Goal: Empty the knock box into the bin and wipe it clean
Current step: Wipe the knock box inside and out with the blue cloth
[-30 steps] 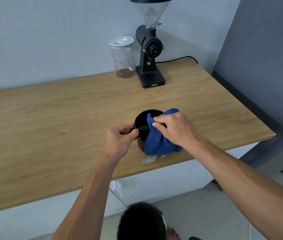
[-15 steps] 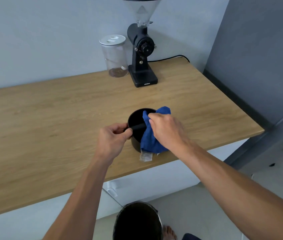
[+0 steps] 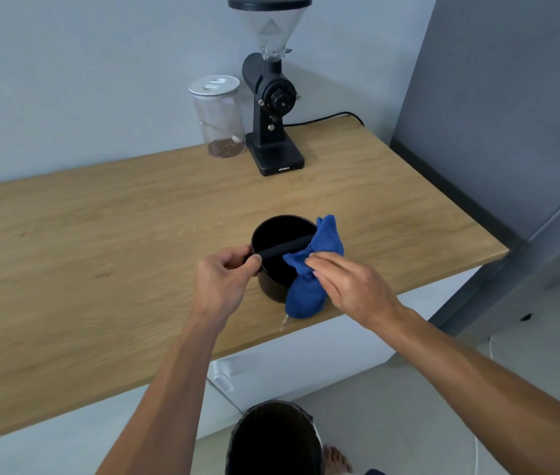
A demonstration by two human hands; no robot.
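Standing on the floor below the front edge of the surface point(image 3: 100, 269), one dark bin point(image 3: 273, 437) is seen with its mouth open upward. Just above it, near the front right part of the surface, one black knock box point(image 3: 273, 286) stands upright, with one bar point(image 3: 285, 250) across its opening. The left hand point(image 3: 225, 281) is closed on the left end of this bar and the rim beside it, the thumb pressed against the curled fingers. The right hand point(image 3: 350, 282) pinches one blue cloth point(image 3: 309, 269) between the fingertips; the cloth is draped over the right rim, one part inside and one part hanging down the outer wall.

The box is judged stiff and rather light, with a smooth wall which could slip, so the rim or the bar is probably the better place to hold. The cloth is soft and folds easily.

At the back edge, one clear jar point(image 3: 218, 118) with a few beans and one black grinder point(image 3: 273, 108) stand just beside each other, well apart from the box.
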